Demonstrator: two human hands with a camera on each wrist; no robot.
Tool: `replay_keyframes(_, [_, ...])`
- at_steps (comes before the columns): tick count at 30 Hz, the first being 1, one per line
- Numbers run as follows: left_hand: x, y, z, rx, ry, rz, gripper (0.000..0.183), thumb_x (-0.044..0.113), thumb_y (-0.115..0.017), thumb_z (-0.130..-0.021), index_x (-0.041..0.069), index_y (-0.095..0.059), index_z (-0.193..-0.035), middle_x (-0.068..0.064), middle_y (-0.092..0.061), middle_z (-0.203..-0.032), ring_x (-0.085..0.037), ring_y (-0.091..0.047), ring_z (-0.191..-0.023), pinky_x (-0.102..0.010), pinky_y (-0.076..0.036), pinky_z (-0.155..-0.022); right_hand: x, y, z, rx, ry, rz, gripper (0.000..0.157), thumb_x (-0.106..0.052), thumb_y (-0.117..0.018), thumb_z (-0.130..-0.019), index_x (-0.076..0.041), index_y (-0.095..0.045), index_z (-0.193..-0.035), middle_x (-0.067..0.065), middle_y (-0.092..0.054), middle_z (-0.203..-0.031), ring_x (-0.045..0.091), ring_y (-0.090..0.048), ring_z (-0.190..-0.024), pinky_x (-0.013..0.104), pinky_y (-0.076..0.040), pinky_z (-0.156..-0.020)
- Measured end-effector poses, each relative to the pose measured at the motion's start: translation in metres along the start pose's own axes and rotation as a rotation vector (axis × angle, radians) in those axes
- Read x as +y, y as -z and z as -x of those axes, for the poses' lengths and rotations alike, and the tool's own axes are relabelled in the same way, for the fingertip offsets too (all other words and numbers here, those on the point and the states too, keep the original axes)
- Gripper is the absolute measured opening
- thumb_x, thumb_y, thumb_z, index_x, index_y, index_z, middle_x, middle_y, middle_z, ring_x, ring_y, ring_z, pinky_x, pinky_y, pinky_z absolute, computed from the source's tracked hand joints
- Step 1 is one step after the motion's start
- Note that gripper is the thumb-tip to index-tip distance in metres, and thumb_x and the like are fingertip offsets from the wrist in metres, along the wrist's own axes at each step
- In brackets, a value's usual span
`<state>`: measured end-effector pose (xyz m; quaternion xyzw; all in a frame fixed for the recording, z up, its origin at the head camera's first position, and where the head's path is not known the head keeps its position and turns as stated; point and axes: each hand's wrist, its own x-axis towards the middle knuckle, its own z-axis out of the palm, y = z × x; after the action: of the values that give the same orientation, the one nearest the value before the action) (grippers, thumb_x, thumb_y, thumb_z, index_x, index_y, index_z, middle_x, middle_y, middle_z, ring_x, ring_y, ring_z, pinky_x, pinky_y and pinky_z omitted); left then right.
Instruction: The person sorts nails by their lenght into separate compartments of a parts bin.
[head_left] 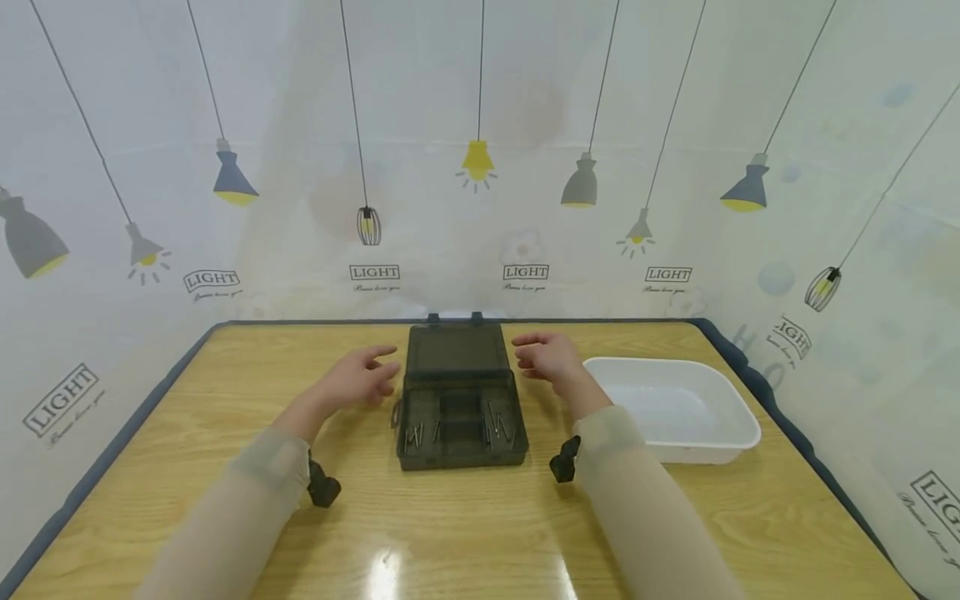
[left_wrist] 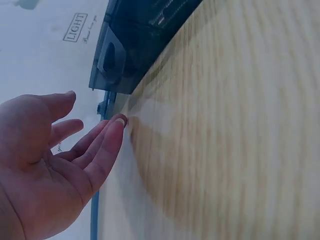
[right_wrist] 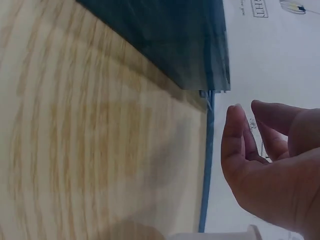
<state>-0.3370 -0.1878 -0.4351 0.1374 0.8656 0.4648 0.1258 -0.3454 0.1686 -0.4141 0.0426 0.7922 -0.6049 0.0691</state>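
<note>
A dark translucent plastic case lies on the table with its lid folded back toward the wall. Several thin metal rods, like drill bits, sit in its left and right compartments. My left hand hovers at the case's left side, fingers loosely bent and holding nothing. On the opposite side my right hand is beside the lid, its fingers relaxed and bent with nothing between them. In the right wrist view a gap shows between the fingertips and the case.
A white oval-cornered tub stands on the wooden table at the right, close by my right forearm. Behind the table's far edge hangs a pale curtain printed with lamps. Dark blue edging runs round the table.
</note>
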Motion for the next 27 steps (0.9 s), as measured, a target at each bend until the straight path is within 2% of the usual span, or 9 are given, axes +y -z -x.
replay_keyframes(4, [-0.002,-0.001,-0.01,-0.005,0.038,0.049,0.062,0.025,-0.055,-0.118,-0.001,-0.035,-0.17,-0.036,-0.059,-0.149,-0.034,-0.077,-0.114,-0.037,-0.066,-0.087,0.005,-0.005,-0.009,-0.001,-0.028,-0.02,0.038,-0.001,-0.063,-0.107,0.008,-0.065,-0.144,0.011,-0.07,-0.112,0.017,-0.067,-0.09,0.025,-0.06,-0.076])
replay_keyframes(8, [-0.004,-0.005,-0.02,0.0,0.055,0.094,0.061,0.022,-0.056,-0.117,-0.002,-0.035,-0.169,-0.038,-0.057,-0.151,-0.035,-0.077,-0.116,-0.04,-0.065,-0.092,0.012,-0.008,-0.015,-0.031,-0.061,-0.05,0.039,0.003,-0.062,-0.105,0.009,-0.064,-0.144,0.006,-0.07,-0.094,0.014,-0.064,-0.08,0.026,-0.057,-0.072])
replay_keyframes(13, [-0.005,-0.011,-0.031,0.022,0.065,0.096,0.059,0.017,-0.058,-0.115,-0.003,-0.039,-0.168,-0.038,-0.058,-0.15,-0.032,-0.078,-0.109,-0.04,-0.066,-0.091,0.02,-0.011,-0.018,-0.068,-0.108,-0.103,0.041,0.004,-0.062,-0.105,0.005,-0.064,-0.146,0.004,-0.072,-0.094,0.013,-0.063,-0.075,0.026,-0.055,-0.073])
replay_keyframes(17, [-0.001,-0.015,-0.035,0.046,0.064,0.038,0.057,0.014,-0.061,-0.113,-0.004,-0.044,-0.165,-0.036,-0.062,-0.147,-0.032,-0.078,-0.106,-0.039,-0.066,-0.088,0.022,-0.014,-0.018,-0.071,-0.123,-0.145,0.041,0.006,-0.06,-0.106,0.006,-0.063,-0.147,0.0,-0.067,-0.087,0.011,-0.059,-0.071,0.025,-0.053,-0.071])
replay_keyframes(22, [0.002,-0.017,-0.037,0.07,0.06,-0.003,0.047,0.008,-0.063,-0.111,-0.005,-0.057,-0.156,-0.034,-0.066,-0.144,-0.03,-0.078,-0.106,-0.036,-0.066,-0.086,0.026,-0.015,-0.023,-0.058,-0.105,-0.103,0.04,0.008,-0.061,-0.105,0.008,-0.066,-0.144,0.006,-0.073,-0.1,0.01,-0.065,-0.077,0.023,-0.055,-0.073])
replay_keyframes(27, [-0.001,-0.017,-0.035,0.083,0.086,0.047,0.045,0.005,-0.062,-0.11,-0.005,-0.059,-0.154,-0.034,-0.064,-0.146,-0.03,-0.077,-0.109,-0.035,-0.065,-0.088,0.028,-0.017,-0.026,-0.029,-0.091,-0.038,0.036,0.007,-0.064,-0.104,0.007,-0.071,-0.139,0.017,-0.076,-0.123,0.011,-0.067,-0.083,0.023,-0.056,-0.077])
